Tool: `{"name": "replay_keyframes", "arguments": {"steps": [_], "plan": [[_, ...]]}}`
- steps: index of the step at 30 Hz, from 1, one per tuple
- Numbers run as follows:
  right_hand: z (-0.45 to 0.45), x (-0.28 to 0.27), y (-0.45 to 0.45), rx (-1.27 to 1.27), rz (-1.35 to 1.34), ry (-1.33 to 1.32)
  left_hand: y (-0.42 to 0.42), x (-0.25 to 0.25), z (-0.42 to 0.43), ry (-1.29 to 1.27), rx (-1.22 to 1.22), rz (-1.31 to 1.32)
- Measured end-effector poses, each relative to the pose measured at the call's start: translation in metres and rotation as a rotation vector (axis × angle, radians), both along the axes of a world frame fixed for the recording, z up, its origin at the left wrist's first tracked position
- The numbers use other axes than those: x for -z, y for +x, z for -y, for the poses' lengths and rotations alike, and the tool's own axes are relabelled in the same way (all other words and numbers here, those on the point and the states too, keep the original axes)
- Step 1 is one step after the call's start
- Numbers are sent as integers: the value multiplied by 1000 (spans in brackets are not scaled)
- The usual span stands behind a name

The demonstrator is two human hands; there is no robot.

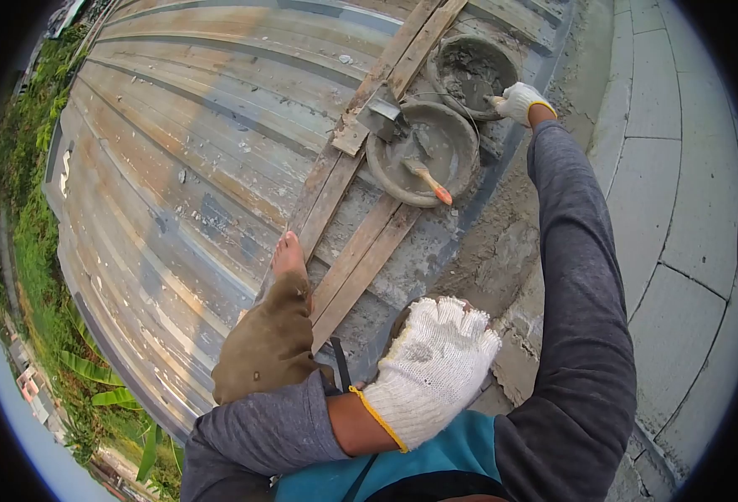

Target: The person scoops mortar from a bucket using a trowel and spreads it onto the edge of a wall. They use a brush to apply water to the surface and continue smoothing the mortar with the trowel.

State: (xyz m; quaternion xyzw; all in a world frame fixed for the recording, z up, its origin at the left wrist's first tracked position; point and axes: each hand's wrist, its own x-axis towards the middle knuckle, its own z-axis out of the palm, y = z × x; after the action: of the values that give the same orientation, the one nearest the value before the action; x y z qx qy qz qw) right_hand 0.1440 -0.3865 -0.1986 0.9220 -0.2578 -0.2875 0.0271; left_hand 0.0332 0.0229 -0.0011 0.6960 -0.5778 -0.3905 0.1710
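Observation:
My right hand [523, 103], in a white knit glove with a yellow cuff, reaches to the right rim of the upper mortar bucket [476, 67]. Its fingers are closed, but what they grip is too small to make out. Grey mortar lies in this bucket. Just below it, a wider round tub [374, 159] contains wet grey mix and a tool with a wooden, orange-tipped handle [429, 181]. My left hand [436, 368], gloved the same way, rests near my bent knee, its fingers curling down out of sight. No held object shows there.
Wooden planks [361, 255] cross the corrugated metal roof [185, 167], with my bare foot [288, 255] on them. A metal box-like tool [381, 115] lies beside the tub. Rough mortar [503, 259] borders a grey block wall [649, 201] at right. Plants [38, 201] grow beyond the roof edge.

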Motion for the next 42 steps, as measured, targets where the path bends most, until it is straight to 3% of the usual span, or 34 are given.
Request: {"name": "replay_keyframes", "arguments": {"steps": [2,5,11,13,16,21,23,25,27,31,35,38,40,41,42], "plan": [[-1,4,-2,341,-13,249,5,-2,4,54,33,-17],[17,23,-13,482,23,419,-1,7,4,60,24,-49],[1,28,-10,308,188,334,-6,10,11,37,-67,-47],[7,44,-8,461,126,417,-5,11,17,40,-21,-13],[11,55,-18,827,242,717,-4,14,18,-13,-3,58],[4,60,-50,932,463,899,2,10,25,-11,80,41],[-1,63,-57,984,566,982,-3,17,15,-229,-23,179],[-11,57,-61,1068,669,1031,-1,13,19,-238,-31,135],[-19,55,-72,1073,737,1043,2,5,25,-84,20,143],[-38,41,-121,1195,947,1126,-1,8,24,-103,22,143],[-33,39,-170,1276,1099,1110,-8,10,24,-265,-54,225],[-18,35,-195,1284,1271,906,-11,7,24,-245,-6,201],[-9,28,-202,1220,1238,483,-12,7,25,-210,36,164],[0,29,-206,1222,1238,481,-13,7,27,-183,52,159],[12,34,-209,1048,1145,123,-13,8,29,-155,68,154]]}}
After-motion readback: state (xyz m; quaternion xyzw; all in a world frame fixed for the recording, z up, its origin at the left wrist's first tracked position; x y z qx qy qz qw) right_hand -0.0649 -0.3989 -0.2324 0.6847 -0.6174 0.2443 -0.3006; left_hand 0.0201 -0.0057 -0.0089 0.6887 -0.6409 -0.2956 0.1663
